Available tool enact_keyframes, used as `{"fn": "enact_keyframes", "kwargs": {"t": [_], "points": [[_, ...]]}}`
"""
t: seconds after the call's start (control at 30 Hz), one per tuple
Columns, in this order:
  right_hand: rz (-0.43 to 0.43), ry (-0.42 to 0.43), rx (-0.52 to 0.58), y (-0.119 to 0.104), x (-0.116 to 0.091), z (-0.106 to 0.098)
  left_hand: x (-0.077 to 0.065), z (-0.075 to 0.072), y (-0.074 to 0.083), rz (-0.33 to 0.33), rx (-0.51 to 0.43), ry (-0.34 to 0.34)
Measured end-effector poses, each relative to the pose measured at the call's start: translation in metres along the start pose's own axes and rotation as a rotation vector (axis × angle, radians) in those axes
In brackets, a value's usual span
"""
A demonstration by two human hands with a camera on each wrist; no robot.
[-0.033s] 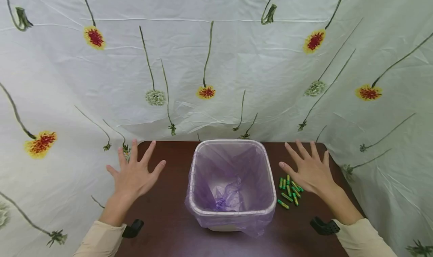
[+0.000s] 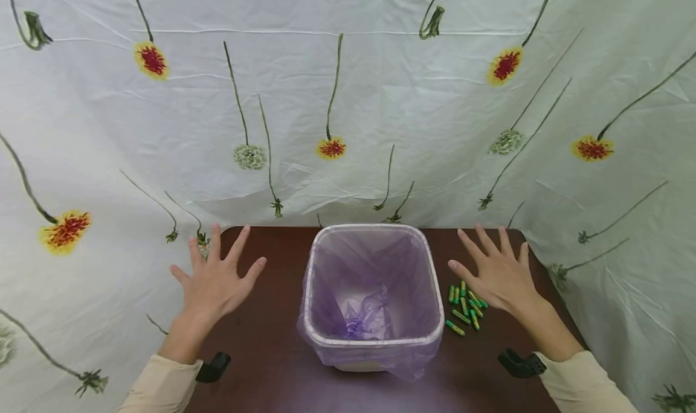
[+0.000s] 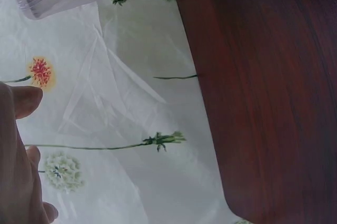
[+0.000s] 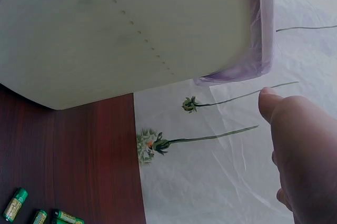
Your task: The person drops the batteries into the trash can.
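A white square bin stands mid-table, lined with a translucent purple trash bag folded over its rim and bunched at the bottom. Right of it lies a loose group of several green-and-yellow batteries; a few of the batteries show at the lower left of the right wrist view. My left hand hovers left of the bin with fingers spread, holding nothing. My right hand, fingers likewise spread and holding nothing, is over the table beside the batteries, overlapping their right edge in the head view.
The dark brown wooden table has rounded far corners. A white flower-printed cloth hangs behind it and along both sides. Each wrist wears a black camera mount, the left mount and the right mount.
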State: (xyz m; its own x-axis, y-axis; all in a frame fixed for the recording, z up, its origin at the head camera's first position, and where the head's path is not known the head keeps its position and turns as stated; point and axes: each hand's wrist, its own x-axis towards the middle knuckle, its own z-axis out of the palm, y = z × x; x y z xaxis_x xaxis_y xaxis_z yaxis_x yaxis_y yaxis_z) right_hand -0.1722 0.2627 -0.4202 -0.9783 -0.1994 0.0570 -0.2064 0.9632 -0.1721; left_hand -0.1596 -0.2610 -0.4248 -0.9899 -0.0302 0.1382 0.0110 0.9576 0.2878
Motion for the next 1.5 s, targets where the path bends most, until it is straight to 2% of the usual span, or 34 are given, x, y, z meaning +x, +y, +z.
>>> {"fn": "enact_keyframes", "kwargs": {"t": [0.33,0.53,0.63,0.77,0.9,1.03,1.17,1.23,1.3,1.5], "points": [[-0.009,0.02,0.005,-0.002,-0.001,-0.004,-0.002,-0.002,0.001,0.015,-0.005,0.029],[-0.01,0.015,0.01,-0.002,-0.002,-0.005,-0.004,-0.003,0.008,0.047,0.004,0.037],[-0.01,0.014,0.008,-0.001,-0.003,-0.004,-0.005,-0.004,0.015,0.073,-0.044,0.058],[-0.012,0.017,0.012,0.004,-0.005,-0.002,-0.006,-0.004,0.028,0.129,-0.181,0.071],[-0.018,0.027,0.035,0.011,-0.008,0.003,-0.007,0.002,0.047,0.209,-0.396,0.01],[-0.035,0.051,0.092,0.02,-0.011,0.015,-0.011,0.011,0.066,0.259,-0.652,-0.055],[-0.078,0.063,0.179,0.026,-0.013,0.036,-0.018,0.021,0.08,0.252,-0.895,-0.058],[-0.094,0.067,0.236,0.029,-0.015,0.048,-0.021,0.027,0.086,0.244,-0.984,-0.054],[-0.104,0.088,0.29,0.033,-0.019,0.06,-0.023,0.033,0.092,0.232,-1.029,-0.055],[-0.112,0.171,0.429,0.038,-0.031,0.094,-0.026,0.048,0.104,0.216,-1.048,-0.01]]}}
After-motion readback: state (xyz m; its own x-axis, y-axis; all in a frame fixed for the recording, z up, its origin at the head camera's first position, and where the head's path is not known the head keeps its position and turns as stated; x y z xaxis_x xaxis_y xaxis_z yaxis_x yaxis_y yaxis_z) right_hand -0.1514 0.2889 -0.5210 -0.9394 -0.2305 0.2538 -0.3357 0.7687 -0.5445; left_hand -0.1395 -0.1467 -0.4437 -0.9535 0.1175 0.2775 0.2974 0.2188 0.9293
